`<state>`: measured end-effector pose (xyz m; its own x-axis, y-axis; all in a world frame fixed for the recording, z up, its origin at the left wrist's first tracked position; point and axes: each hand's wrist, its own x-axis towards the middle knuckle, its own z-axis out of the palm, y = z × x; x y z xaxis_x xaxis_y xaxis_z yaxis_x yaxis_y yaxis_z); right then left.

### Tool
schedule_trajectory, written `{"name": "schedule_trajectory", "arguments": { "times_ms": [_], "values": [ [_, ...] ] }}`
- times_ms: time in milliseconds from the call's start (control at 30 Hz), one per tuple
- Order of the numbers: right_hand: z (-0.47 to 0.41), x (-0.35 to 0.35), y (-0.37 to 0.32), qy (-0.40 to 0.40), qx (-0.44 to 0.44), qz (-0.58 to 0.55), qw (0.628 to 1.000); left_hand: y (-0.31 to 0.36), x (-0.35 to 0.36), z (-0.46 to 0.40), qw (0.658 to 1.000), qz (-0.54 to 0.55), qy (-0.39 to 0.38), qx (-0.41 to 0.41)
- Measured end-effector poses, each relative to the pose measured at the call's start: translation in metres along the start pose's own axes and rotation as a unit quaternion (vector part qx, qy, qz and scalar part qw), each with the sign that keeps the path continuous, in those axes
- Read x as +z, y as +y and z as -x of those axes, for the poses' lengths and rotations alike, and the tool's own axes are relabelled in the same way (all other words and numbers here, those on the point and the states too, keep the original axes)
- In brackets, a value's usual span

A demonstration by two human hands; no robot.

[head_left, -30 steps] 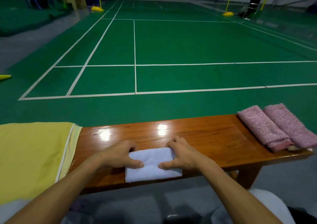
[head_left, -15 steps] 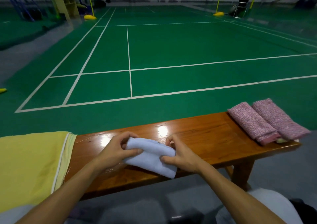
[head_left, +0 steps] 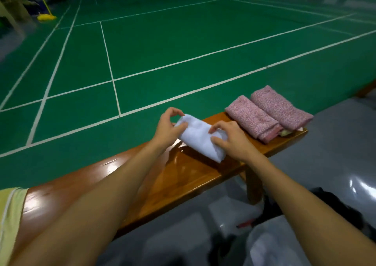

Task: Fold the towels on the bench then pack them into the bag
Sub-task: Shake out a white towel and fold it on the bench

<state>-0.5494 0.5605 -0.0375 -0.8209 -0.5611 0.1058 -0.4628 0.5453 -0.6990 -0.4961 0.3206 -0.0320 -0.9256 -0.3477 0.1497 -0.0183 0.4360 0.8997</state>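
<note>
Step in hand: stacking, not folding. The small white terry towel, folded into a thick rectangle [head_left: 200, 136], is held just above the glossy brown wooden worktop [head_left: 183, 176], tilted, its near corner low and close to the wood; can't tell if it touches. Left hand [head_left: 167, 128] pinches the far-left end, thumb on top and fingers curled round the edge. Right hand [head_left: 230, 138] grips the right side, fingers curled over the top layer. Both arms are stretched out toward the right end of the worktop, where two pink speckled towels, folded into long bundles [head_left: 268, 115], lie side by side and touching; something pale pokes out under their near end, unclear what. The white towel sits near them but apart. A yellow cloth with white piping [head_left: 8, 215] lies at the left end, apparently unfolded. My read: the white fold is done and it's going next to the pinks. Next move calls for setting it down flat beside the nearer pink bundle, keeping the layers pinched until it rests so the fold doesn't spring open, then letting go with both hands. After that the yellow cloth likely needs folding. Something dark sits on the floor at lower right; can't confirm it's the bag.
</note>
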Motion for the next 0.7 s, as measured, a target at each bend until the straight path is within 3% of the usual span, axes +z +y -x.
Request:
{"name": "schedule_trajectory", "arguments": {
  "times_ms": [233, 333, 400, 533, 600, 700],
  "values": [
    [-0.014, -0.033, 0.052, 0.101, 0.114, 0.060, 0.987, 0.015, 0.094, -0.090, 0.994, -0.087, -0.044, 0.047],
    [-0.012, -0.034, 0.058, 0.128, 0.164, 0.231, 0.951, 0.007, 0.115, -0.091, 0.956, -0.275, -0.054, 0.087],
    [-0.012, -0.029, 0.058, 0.115, 0.182, 0.259, 0.941, 0.000, 0.124, -0.082, 0.929, -0.351, -0.068, 0.092],
    [-0.013, -0.026, 0.054, 0.117, 0.188, 0.253, 0.942, 0.003, 0.111, -0.069, 0.943, -0.313, -0.100, 0.058],
    [-0.012, -0.025, 0.044, 0.162, 0.153, 0.282, 0.933, 0.011, 0.089, -0.059, 0.950, -0.296, -0.075, 0.064],
    [-0.008, -0.013, 0.018, 0.195, 0.064, 0.202, 0.958, 0.023, 0.048, -0.028, 0.955, -0.277, -0.073, 0.080]
  ]
}}
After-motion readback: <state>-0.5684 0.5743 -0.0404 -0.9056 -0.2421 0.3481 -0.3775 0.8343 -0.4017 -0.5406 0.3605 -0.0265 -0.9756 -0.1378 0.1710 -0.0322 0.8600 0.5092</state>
